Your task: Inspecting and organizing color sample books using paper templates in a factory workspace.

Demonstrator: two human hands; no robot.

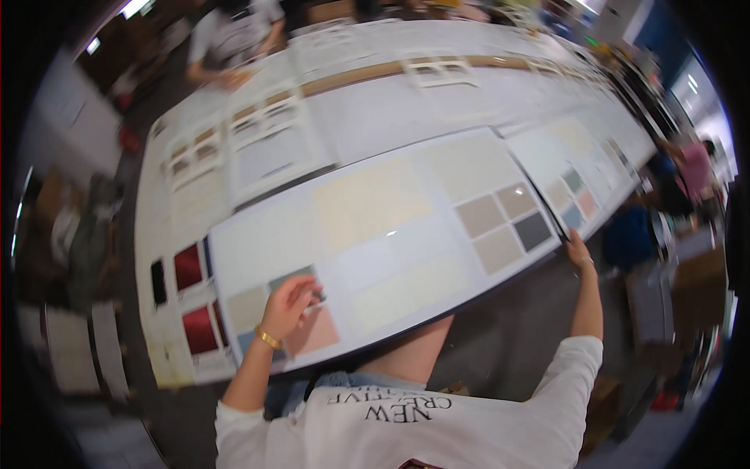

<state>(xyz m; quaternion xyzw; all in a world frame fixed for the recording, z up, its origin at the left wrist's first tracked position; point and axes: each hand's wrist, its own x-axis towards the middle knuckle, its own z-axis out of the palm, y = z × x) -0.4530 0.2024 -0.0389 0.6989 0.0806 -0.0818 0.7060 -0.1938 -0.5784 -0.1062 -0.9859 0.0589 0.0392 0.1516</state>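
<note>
A large white sample board (383, 270) lies in front of me, with pale cream panels and small grey, beige, green and pink colour swatches. My left hand (291, 305) is over its left part, beside the green and pink swatches. Its fingers are loosely bent and apart, with nothing visible in them; whether they touch the surface I cannot tell. At the board's near right corner, my right hand (578, 252) has its fingers closed on the edge. Part of that grip is hidden and slightly blurred.
Another swatch board (566, 168) lies to the right. White frame-like card pieces (266, 125) are on the table beyond. Dark red samples (199, 328) and a black phone-shaped object (158, 283) sit at the left. A person (238, 35) stands across the table; cardboard boxes (676, 297) are at right.
</note>
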